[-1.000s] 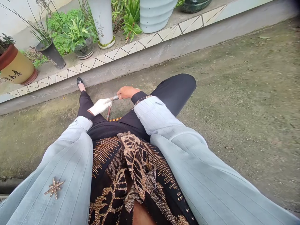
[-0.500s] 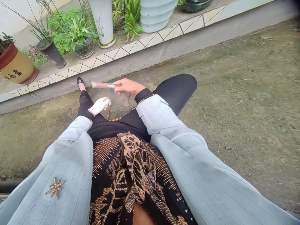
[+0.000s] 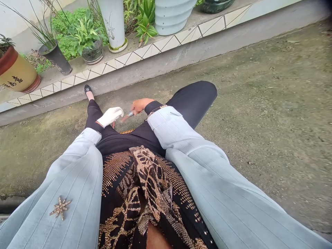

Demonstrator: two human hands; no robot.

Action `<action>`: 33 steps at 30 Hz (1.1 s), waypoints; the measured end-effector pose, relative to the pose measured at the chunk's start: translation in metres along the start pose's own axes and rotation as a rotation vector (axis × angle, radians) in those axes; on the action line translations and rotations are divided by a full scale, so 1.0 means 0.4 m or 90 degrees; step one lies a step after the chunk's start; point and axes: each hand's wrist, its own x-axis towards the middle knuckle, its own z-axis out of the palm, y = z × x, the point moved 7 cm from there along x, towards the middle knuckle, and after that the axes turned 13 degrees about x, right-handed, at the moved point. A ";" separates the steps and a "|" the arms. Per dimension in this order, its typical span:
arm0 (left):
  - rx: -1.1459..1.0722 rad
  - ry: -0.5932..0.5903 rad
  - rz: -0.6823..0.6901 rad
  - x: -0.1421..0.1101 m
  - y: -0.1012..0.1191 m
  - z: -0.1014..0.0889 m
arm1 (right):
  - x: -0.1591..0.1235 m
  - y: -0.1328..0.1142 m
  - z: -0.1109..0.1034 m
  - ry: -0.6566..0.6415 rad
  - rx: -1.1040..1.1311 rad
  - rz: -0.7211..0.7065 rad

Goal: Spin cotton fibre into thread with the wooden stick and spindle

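My left hand (image 3: 111,117), in a white glove, is closed at the left, with the short end of a thin reddish rod (image 3: 113,125) showing under its fingers. My bare right hand (image 3: 141,105) is wrapped round a brownish stick (image 3: 127,117) bound with silver wire beside the fingers. The stick slants down to the left, smeared by motion, and its tip is close to the glove; I cannot tell whether they touch. Between my thighs shows part of an orange-and-black striped thing (image 3: 127,131), its rest hidden.
My black-trousered legs are spread over the concrete ground (image 3: 259,114). A low tiled ledge (image 3: 166,45) crosses the far side. On it stand a yellow-and-red pot (image 3: 19,74), a dark pot (image 3: 58,60), a clear pot (image 3: 92,52), a tall white pot (image 3: 114,24) and a ribbed pale one (image 3: 173,17).
My right hand lifted the stick away from the glove, showing its length and a side piece, then swung it back down towards my left hand. The reddish rod now shows less below the glove.
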 end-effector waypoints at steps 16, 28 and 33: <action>-0.054 0.000 -0.112 -0.004 -0.041 0.018 | -0.102 -0.040 -0.154 0.279 0.592 -0.355; 0.046 0.073 0.012 0.001 -0.013 -0.027 | 0.009 0.010 0.019 -0.044 0.043 -0.003; 0.059 0.154 -0.049 0.002 -0.034 -0.070 | 0.015 -0.008 0.063 -0.206 0.131 -0.088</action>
